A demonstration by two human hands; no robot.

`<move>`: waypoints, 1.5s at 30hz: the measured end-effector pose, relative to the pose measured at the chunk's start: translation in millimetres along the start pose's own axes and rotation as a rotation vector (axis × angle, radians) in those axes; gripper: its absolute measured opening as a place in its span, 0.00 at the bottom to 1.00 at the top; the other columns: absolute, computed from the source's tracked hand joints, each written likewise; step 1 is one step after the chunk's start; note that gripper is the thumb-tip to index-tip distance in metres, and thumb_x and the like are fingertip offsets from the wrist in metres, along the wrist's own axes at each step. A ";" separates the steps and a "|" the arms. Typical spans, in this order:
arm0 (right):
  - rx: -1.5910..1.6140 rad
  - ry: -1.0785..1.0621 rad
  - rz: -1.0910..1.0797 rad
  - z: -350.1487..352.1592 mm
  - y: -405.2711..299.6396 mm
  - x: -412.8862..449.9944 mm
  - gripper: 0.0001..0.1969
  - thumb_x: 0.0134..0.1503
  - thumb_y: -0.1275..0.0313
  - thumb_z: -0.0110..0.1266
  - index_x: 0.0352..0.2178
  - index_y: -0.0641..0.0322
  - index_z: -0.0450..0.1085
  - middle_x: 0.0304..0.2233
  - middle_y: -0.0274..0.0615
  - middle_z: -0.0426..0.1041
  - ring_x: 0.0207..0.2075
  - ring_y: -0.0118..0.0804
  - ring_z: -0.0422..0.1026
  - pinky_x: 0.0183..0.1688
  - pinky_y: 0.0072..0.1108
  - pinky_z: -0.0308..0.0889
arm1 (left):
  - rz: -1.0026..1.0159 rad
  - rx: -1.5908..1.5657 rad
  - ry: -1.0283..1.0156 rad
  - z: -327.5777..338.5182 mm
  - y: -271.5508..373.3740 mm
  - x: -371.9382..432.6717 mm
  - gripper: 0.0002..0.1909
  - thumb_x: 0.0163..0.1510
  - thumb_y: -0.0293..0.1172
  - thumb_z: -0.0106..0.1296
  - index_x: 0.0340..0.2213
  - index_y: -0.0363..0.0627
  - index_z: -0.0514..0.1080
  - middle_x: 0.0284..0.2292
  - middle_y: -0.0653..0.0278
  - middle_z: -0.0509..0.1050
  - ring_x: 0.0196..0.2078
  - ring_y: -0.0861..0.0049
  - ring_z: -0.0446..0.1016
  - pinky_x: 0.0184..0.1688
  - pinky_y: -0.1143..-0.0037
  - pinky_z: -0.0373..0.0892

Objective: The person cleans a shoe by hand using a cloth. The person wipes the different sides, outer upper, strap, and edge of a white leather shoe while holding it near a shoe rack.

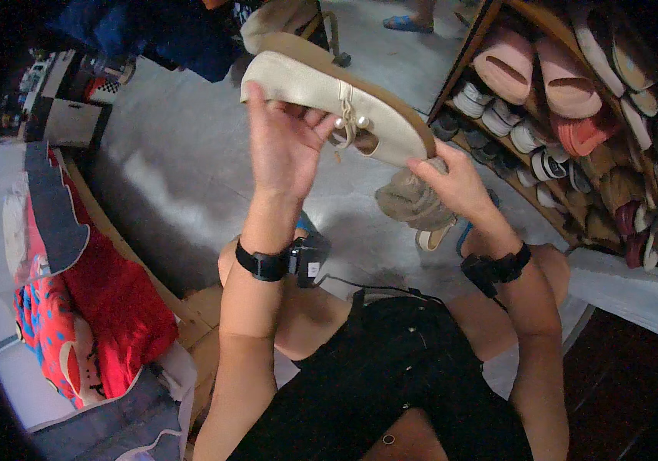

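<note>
Raised before me is a cream flat shoe (317,78), tilted on its side, with a tan sole and a bow-like strap bearing two pearl beads. My left hand (288,138) supports it at one end, thumb against the outer side and fingers partly hidden behind it. My right hand (450,176) pinches the opposite end by the sole. Beneath the right hand, a crumpled grey-brown fabric item (407,199) lies near the floor, with part of another cream shoe (435,237) beside it.
Wooden shoe shelves (510,135) stand at right, holding pink slides (505,66), sneakers and other shoes. An open fabric storage box (58,230) with red cloth (127,299) lies at left. Another person's foot in a blue sandal (407,23) shows at the top.
</note>
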State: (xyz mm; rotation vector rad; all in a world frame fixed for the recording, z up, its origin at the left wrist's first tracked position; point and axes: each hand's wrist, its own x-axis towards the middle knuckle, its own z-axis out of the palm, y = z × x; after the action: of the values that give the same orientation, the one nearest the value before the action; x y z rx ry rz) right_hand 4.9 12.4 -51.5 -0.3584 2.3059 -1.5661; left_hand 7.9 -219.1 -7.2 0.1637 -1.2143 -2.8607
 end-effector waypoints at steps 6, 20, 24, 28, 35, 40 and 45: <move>-0.090 -0.130 0.045 -22.1 -19.1 -0.9 0.18 0.52 0.63 0.56 0.38 0.68 0.70 0.29 0.39 0.74 0.32 0.26 0.70 0.36 0.21 0.65 | -0.325 0.621 -0.056 -4.6 -9.3 -5.8 0.22 0.53 0.46 0.52 0.34 0.34 0.71 0.29 0.62 0.72 0.28 0.80 0.71 0.41 0.74 0.71; 0.061 -0.070 -0.060 -49.4 -32.8 -5.8 0.19 0.53 0.63 0.55 0.39 0.70 0.69 0.29 0.37 0.73 0.32 0.24 0.68 0.37 0.18 0.64 | -0.440 -0.235 -0.416 -12.9 -14.7 -7.9 0.28 0.60 0.46 0.36 0.51 0.31 0.59 0.48 0.42 0.66 0.50 0.49 0.66 0.53 0.54 0.60; 0.001 -0.029 -0.064 -50.6 -28.4 -5.0 0.18 0.53 0.63 0.54 0.38 0.70 0.69 0.29 0.36 0.73 0.32 0.24 0.68 0.38 0.18 0.64 | -0.334 -0.256 -0.206 1.9 -24.0 -16.8 0.26 0.60 0.39 0.37 0.50 0.26 0.57 0.49 0.40 0.64 0.54 0.45 0.61 0.56 0.51 0.57; 0.050 -0.020 -0.033 -44.2 -26.2 -1.4 0.18 0.54 0.63 0.53 0.40 0.69 0.69 0.30 0.35 0.73 0.33 0.24 0.68 0.39 0.18 0.64 | -0.143 -0.270 0.028 -2.7 -22.4 -11.3 0.17 0.58 0.30 0.39 0.44 0.28 0.60 0.46 0.46 0.67 0.50 0.55 0.67 0.55 0.55 0.63; 0.085 -0.061 -0.061 -46.4 -18.3 4.6 0.19 0.55 0.63 0.52 0.41 0.69 0.69 0.31 0.34 0.73 0.34 0.24 0.67 0.40 0.18 0.63 | -0.250 -0.300 -0.040 3.5 -10.6 -11.4 0.17 0.60 0.35 0.40 0.44 0.32 0.62 0.41 0.50 0.70 0.45 0.63 0.71 0.51 0.60 0.69; 0.089 -0.112 -0.026 -48.8 -21.6 2.8 0.18 0.55 0.63 0.52 0.40 0.69 0.69 0.31 0.33 0.72 0.35 0.23 0.67 0.40 0.17 0.63 | -0.347 -0.245 -0.175 2.1 -4.6 -13.0 0.21 0.61 0.41 0.40 0.44 0.33 0.63 0.42 0.49 0.71 0.44 0.63 0.73 0.49 0.62 0.70; -0.071 -0.011 -0.071 -54.3 -22.4 2.3 0.16 0.54 0.63 0.53 0.37 0.68 0.70 0.31 0.33 0.72 0.36 0.24 0.66 0.42 0.18 0.62 | -0.261 0.214 -0.088 8.7 -3.8 -19.5 0.25 0.62 0.44 0.37 0.47 0.29 0.61 0.43 0.48 0.70 0.44 0.65 0.73 0.51 0.68 0.67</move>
State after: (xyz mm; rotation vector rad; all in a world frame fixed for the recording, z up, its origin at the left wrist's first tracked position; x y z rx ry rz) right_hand -18.7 49.4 -12.5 -0.4698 2.3687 -1.5137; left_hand 26.4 -208.8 -2.3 0.2183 -1.6297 -2.9728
